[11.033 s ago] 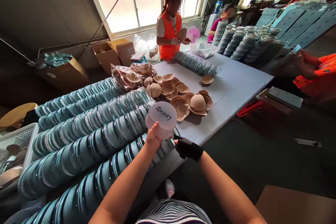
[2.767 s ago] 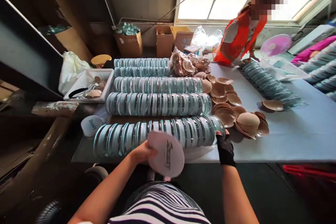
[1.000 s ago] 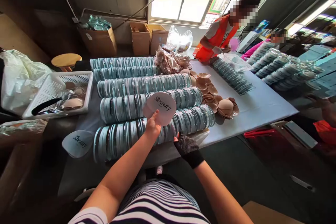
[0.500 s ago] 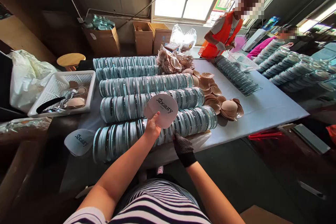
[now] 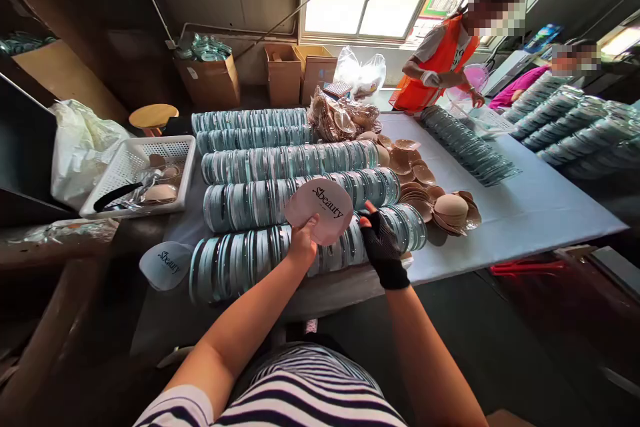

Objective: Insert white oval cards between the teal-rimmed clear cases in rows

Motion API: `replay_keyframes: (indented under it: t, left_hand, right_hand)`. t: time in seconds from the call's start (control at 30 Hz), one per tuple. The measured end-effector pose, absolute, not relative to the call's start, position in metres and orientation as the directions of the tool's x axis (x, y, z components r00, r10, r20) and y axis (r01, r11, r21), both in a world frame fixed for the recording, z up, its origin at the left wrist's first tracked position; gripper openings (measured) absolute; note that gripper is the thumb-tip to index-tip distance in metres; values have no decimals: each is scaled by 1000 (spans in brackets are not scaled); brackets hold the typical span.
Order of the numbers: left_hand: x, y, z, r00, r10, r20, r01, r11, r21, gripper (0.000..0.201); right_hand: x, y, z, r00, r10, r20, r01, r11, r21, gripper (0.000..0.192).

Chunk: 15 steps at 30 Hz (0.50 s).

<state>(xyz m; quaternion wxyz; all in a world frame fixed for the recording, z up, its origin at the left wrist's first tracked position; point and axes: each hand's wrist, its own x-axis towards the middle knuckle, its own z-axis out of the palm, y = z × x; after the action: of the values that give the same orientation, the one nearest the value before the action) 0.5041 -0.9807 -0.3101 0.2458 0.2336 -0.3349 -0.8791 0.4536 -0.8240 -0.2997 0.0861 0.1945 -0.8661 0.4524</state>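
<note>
A: What lies around the hands, biggest first?

B: The table (image 5: 525, 213) spreads out beyond both hands. Long rows of round cases (image 5: 280, 163) lie just past the left hand (image 5: 303, 248), and the nearest row (image 5: 240, 260) runs under both hands. A heap of tan cups (image 5: 440, 203) sits to the far right of the gloved right hand (image 5: 383, 247). Well off to the left hand's left is a white basket (image 5: 133, 160).

A: And what is held?

B: A pale round lid (image 5: 320, 210) printed with a word, raised just above the nearest row. It looks thin, light and rather stiff, probably slick plastic, so the rim is the place to take it.

A: How do the hands stand?

B: The left hand pinches the lid's lower edge, thumb in front, forearm reaching up from below. The right hand rests on the nearest row beside the lid, fingers curled; whether it grips a case cannot be told
</note>
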Motion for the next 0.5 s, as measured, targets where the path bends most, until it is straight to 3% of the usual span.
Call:
replay_keyframes:
  t: [0.07,0.13,0.2,0.37,0.5]
  left_hand:
    - [506,-981,-309,-765,-596,-245,281,-651,706,49]
    - [509,-981,-307,-760,-593,-266,265,-657,706,43]
    - [514,-982,-303,-753,-594,-283,257,-661,705,39]
    - [526,-984,-295,-761,-596,-255,272,-651,709,42]
    - [530,-985,-299,-789,-570,-230,239,-629,740,47]
  right_hand:
    - [450,-834,-286,-848,-282,450,-526,557,-643,51]
    - [457,-847,-279,-750,-415,515,-659,540,-523,47]
    - [466,-855,-279,-675,-455,581,-731,514,-448,43]
    - [472,-857,-291,-766,-229,601,-607,567,-557,60]
    - [480,-861,-290,-770,-328,548,-621,583,-524,46]
